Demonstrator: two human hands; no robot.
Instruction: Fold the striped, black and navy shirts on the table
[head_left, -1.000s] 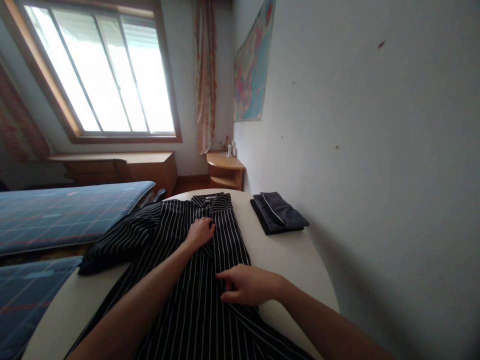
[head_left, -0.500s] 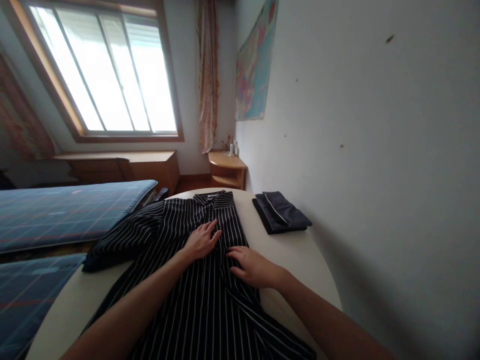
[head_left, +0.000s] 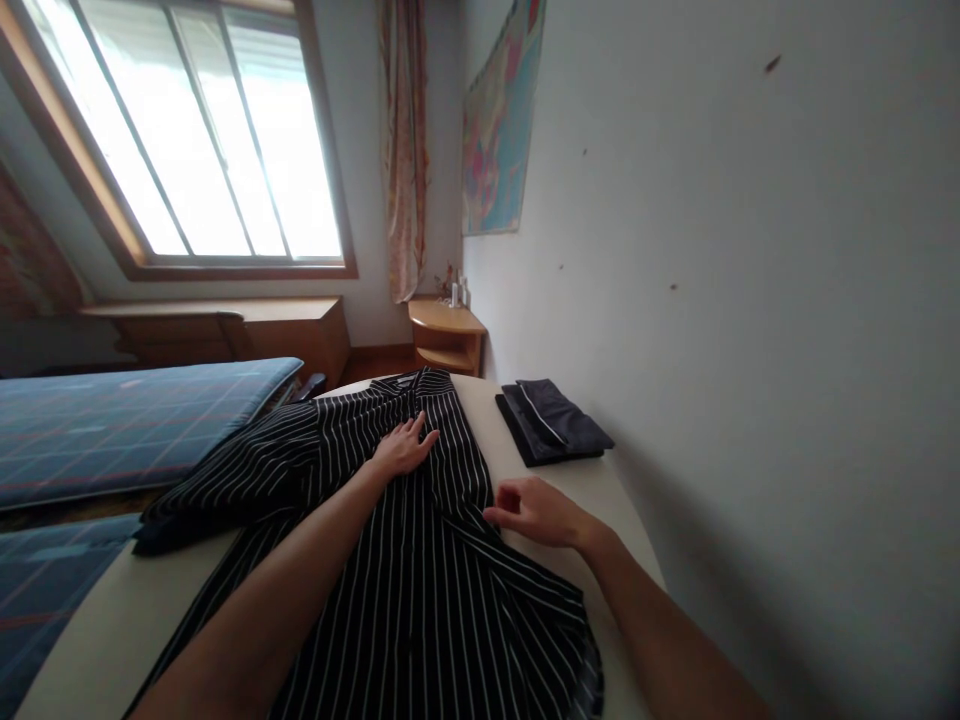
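A black shirt with white stripes (head_left: 405,580) lies spread over the round cream table (head_left: 630,520), its collar at the far edge and one sleeve out to the left. My left hand (head_left: 405,446) rests on the shirt's upper front with the fingers spread. At the shirt's right edge is my right hand (head_left: 536,510), fingers curled and thumb close to the fabric; whether cloth is pinched there is too small to tell. The right sleeve runs down toward the lower right.
Folded dark clothes (head_left: 555,422) lie on the table's far right, near the white wall (head_left: 712,300). Left of the table are blue plaid cushions (head_left: 135,420). A wooden corner shelf (head_left: 448,318) and a desk (head_left: 292,312) stand farther back.
My right hand has moved right from the shirt's middle to its edge, and its fingers have curled. The lower right part of the shirt has shifted. My left hand stays spread on the upper front.
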